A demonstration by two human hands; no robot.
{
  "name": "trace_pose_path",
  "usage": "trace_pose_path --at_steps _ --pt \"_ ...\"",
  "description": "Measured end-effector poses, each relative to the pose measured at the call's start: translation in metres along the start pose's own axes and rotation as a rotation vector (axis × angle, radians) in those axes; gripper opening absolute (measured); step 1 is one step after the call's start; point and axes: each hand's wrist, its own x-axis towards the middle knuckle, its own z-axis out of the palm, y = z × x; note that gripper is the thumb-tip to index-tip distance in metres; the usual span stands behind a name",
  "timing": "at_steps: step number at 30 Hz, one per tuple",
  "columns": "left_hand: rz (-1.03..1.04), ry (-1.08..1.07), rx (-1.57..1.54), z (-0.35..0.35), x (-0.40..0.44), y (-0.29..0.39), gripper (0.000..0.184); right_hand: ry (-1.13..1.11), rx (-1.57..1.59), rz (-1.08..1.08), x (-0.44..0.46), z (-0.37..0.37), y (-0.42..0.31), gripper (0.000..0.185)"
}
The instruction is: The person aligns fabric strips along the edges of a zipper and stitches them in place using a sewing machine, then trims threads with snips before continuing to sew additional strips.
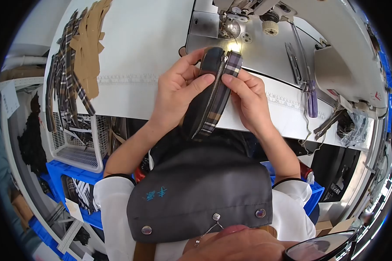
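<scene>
Both hands hold a black pouch (197, 106) with a metal zipper and a plaid strip along its right side. My left hand (180, 85) grips the upper left of the pouch, its thumb on the black part beside the zipper. My right hand (248, 93) pinches the plaid strip (222, 96) near the top, thumb close to the zipper. The two thumbs lie a little apart on either side of the zipper. Above the pouch's top end is the lit needle area of a sewing machine (268, 39). The pouch's underside is hidden.
Plaid strips (65, 74) and brown strips (88, 56) lie on the white table (139, 39) at left. A white basket (101, 143) stands below the table's edge. At right are tweezers (293, 63), a purple-handled tool (312, 99) and a clear plastic bag (357, 126).
</scene>
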Motion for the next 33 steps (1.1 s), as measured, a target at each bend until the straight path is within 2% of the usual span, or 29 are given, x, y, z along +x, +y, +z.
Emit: trace_pose_path --at_steps 2,5,8,11,15,18,21,24,25,29,31,33 --pt "-0.001 0.020 -0.026 0.001 -0.004 -0.006 0.049 0.018 0.007 -0.011 -0.003 -0.002 0.007 0.020" --pt "-0.016 0.005 0.098 0.000 -0.011 -0.008 0.051 0.062 -0.008 -0.062 -0.007 0.000 0.011 0.016" --pt "0.774 0.203 0.950 -0.002 -0.008 -0.010 0.050 0.063 -0.080 -0.057 -0.009 -0.005 0.008 0.015" --pt "0.858 0.014 1.366 0.009 -0.014 0.008 0.049 0.076 -0.141 -0.095 -0.012 -0.006 0.011 0.014" --pt "0.732 -0.087 1.161 0.005 -0.008 0.002 0.042 0.022 -0.251 -0.143 -0.014 -0.008 0.009 0.016" --pt "0.741 -0.120 1.218 0.003 -0.006 0.008 0.032 0.007 -0.302 -0.085 -0.014 -0.006 0.000 0.016" --pt "0.626 -0.222 1.152 -0.007 0.001 0.026 0.021 0.002 -0.441 -0.129 -0.015 -0.006 -0.004 0.014" --pt "0.315 -0.207 0.995 -0.017 0.010 0.040 0.015 -0.056 -0.880 -0.302 -0.009 -0.025 -0.014 0.013" --pt "0.294 -0.193 1.013 -0.016 0.011 0.036 0.015 -0.077 -0.978 -0.329 -0.009 -0.026 -0.018 0.014" --pt "0.140 -0.099 0.657 -0.006 0.011 0.015 0.016 -0.040 -1.050 -0.326 -0.008 -0.030 -0.015 0.019" --pt "0.096 -0.074 0.586 -0.005 0.009 0.009 0.016 0.132 -1.008 -0.460 -0.008 -0.043 -0.029 0.021" --pt "0.066 -0.057 0.476 -0.007 0.008 0.002 0.016 0.459 -1.703 -0.704 0.004 -0.090 -0.042 0.027"
